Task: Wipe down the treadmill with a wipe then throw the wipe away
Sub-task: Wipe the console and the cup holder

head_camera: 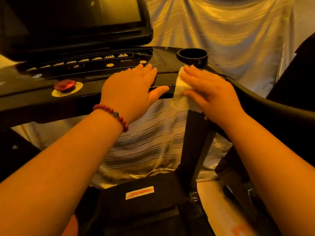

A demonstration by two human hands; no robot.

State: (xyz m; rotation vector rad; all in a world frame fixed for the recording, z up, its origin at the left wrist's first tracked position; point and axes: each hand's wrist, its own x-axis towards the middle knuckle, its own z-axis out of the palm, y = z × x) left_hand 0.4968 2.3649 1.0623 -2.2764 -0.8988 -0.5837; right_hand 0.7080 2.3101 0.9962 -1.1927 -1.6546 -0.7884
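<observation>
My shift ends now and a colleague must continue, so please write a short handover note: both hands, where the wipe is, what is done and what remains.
Left hand: open, rests flat on the front edge of the console, holding nothing.
Right hand: straight fingers press the wipe against the console's right front corner, beside the cup holder; part of the wipe hangs below the palm.
Done: wiping is under way; how much is already clean cannot be told.
Left: wipe the rest of the treadmill, then throw the wipe away. No bin is in view.
</observation>
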